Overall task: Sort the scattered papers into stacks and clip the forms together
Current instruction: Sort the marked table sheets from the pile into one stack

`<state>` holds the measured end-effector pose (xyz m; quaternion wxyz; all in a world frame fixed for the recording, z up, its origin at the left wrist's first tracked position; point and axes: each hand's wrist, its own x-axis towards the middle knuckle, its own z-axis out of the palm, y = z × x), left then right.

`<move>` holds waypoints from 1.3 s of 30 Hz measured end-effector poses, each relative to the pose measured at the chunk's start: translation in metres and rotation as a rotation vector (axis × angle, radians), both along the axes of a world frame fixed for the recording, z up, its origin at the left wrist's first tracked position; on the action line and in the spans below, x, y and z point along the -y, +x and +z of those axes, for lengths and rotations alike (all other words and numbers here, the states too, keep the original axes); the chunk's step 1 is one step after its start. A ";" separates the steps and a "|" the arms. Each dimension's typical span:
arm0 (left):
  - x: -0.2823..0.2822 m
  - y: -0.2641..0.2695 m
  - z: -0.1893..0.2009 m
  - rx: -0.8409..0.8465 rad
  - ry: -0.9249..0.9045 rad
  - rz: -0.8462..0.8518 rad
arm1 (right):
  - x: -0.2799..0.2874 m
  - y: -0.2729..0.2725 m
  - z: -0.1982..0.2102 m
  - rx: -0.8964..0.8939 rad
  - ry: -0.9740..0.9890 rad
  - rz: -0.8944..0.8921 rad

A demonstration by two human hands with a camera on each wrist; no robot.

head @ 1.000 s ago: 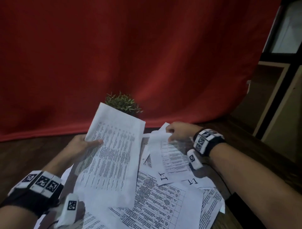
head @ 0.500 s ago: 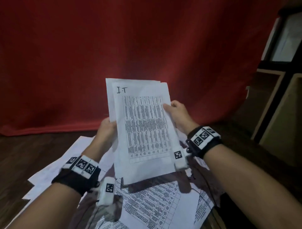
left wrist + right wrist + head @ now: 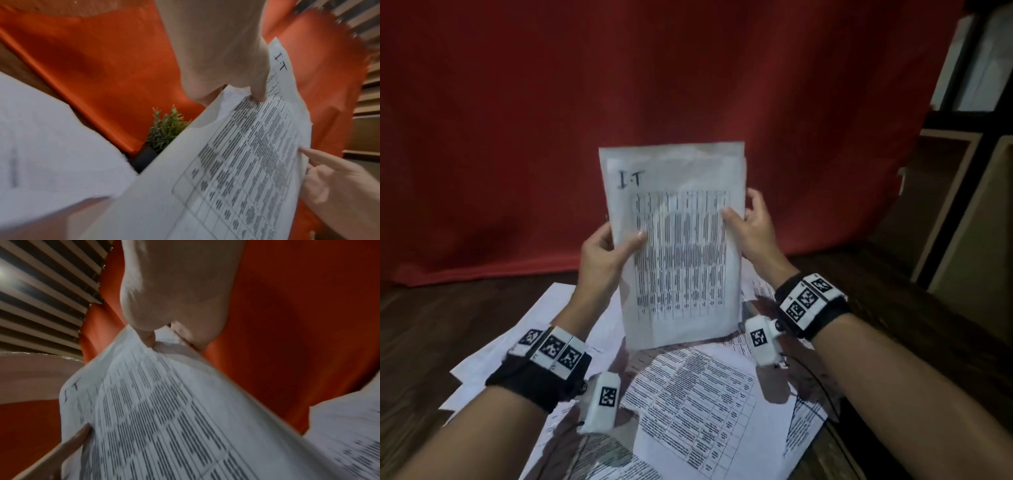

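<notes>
Red curtain (image 3: 688,85) backdrop, dark wood floor (image 3: 448,325) (paper-strewn), potted plant (image 3: 166,129)

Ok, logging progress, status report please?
Left hand and right hand both grip the I.T papers, upright. Loose sheets below, unsorted. No clip seen.

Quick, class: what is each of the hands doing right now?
Left hand: pinches the left edge of the I.T paper stack.
Right hand: pinches the stack's right edge.
</notes>
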<state>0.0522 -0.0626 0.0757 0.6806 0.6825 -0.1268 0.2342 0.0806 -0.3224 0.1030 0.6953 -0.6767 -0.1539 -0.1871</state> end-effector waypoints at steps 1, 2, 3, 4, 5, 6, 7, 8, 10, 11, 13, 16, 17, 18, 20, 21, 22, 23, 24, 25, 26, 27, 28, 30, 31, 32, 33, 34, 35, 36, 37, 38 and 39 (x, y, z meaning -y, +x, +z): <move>-0.002 0.003 -0.009 -0.074 0.027 -0.016 | 0.003 0.000 -0.007 -0.026 -0.024 0.050; -0.003 0.006 -0.020 -0.152 0.071 -0.038 | 0.007 0.000 -0.013 -0.047 -0.052 0.095; -0.003 0.008 -0.031 -0.204 0.109 -0.061 | 0.012 0.002 -0.020 -0.065 -0.073 0.128; -0.004 0.010 -0.039 -0.227 0.126 -0.066 | 0.017 0.006 -0.025 -0.088 -0.080 0.147; -0.006 0.012 -0.043 -0.236 0.105 -0.057 | 0.025 0.010 -0.029 -0.125 -0.077 0.156; -0.008 0.013 -0.043 -0.236 0.059 -0.048 | 0.033 0.015 -0.032 -0.182 -0.094 0.141; -0.012 0.015 -0.041 -0.226 0.010 -0.040 | 0.043 0.018 -0.033 -0.255 -0.157 0.109; -0.016 0.017 -0.038 -0.209 -0.033 -0.031 | 0.052 0.020 -0.037 -0.347 -0.284 0.073; -0.028 0.023 -0.032 -0.180 -0.093 -0.016 | 0.068 0.020 -0.046 -0.564 -0.684 0.058; -0.034 0.027 -0.029 -0.166 -0.117 -0.008 | 0.071 0.020 -0.053 -0.651 -0.886 0.071; -0.045 0.034 -0.028 -0.140 -0.169 0.004 | 0.071 0.017 -0.067 -0.726 -1.196 0.038; -0.053 0.043 -0.031 -0.131 -0.192 0.011 | 0.071 0.010 -0.091 -0.808 -1.341 -0.030; -0.054 0.045 -0.033 -0.138 -0.180 0.010 | 0.071 0.008 -0.098 -0.838 -1.347 -0.021; -0.054 0.047 -0.035 -0.143 -0.160 0.002 | 0.072 0.007 -0.103 -0.853 -1.361 -0.012; -0.054 0.050 -0.037 -0.151 -0.138 -0.022 | 0.072 0.006 -0.107 -0.866 -1.374 -0.011; -0.054 0.052 -0.038 -0.152 -0.145 -0.033 | 0.072 0.007 -0.107 -0.871 -1.366 -0.010; -0.054 0.053 -0.038 -0.154 -0.162 -0.039 | 0.073 0.008 -0.106 -0.879 -1.363 -0.015; -0.054 0.053 -0.039 -0.155 -0.185 -0.046 | 0.075 0.010 -0.106 -0.879 -1.367 -0.031; -0.055 0.054 -0.039 -0.151 -0.211 -0.056 | 0.078 0.012 -0.107 -0.880 -1.368 -0.061; -0.055 0.054 -0.041 -0.141 -0.231 -0.070 | 0.081 0.014 -0.108 -0.864 -1.370 -0.082; -0.055 0.054 -0.042 -0.135 -0.248 -0.079 | 0.085 0.014 -0.107 -0.841 -1.362 -0.098; -0.056 0.054 -0.044 -0.132 -0.257 -0.084 | 0.090 0.015 -0.105 -0.813 -1.358 -0.118; -0.056 0.053 -0.045 -0.132 -0.260 -0.088 | 0.096 0.015 -0.099 -0.785 -1.332 -0.157; -0.059 0.053 -0.047 -0.131 -0.263 -0.087 | 0.113 0.019 -0.077 -0.704 -1.251 -0.289; -0.062 0.053 -0.047 -0.134 -0.268 -0.078 | 0.122 0.020 -0.064 -0.656 -1.250 -0.351; -0.065 0.054 -0.047 -0.139 -0.274 -0.068 | 0.131 0.021 -0.048 -0.617 -1.294 -0.399; -0.068 0.054 -0.047 -0.142 -0.280 -0.057 | 0.141 0.022 -0.034 -0.587 -1.373 -0.428; -0.070 0.055 -0.046 -0.146 -0.279 -0.042 | 0.149 0.022 -0.019 -0.559 -1.449 -0.432; -0.073 0.056 -0.047 -0.149 -0.273 -0.025 | 0.158 0.023 -0.005 -0.532 -1.500 -0.418; -0.075 0.056 -0.049 -0.156 -0.271 -0.009 | 0.166 0.025 0.009 -0.498 -1.526 -0.397; -0.076 0.057 -0.050 -0.164 -0.275 0.006 | 0.176 0.029 0.021 -0.458 -1.555 -0.393; -0.077 0.057 -0.052 -0.168 -0.280 0.013 | 0.184 0.033 0.031 -0.405 -1.608 -0.403; -0.077 0.058 -0.054 -0.169 -0.276 0.015 | 0.187 0.037 0.038 -0.371 -1.666 -0.412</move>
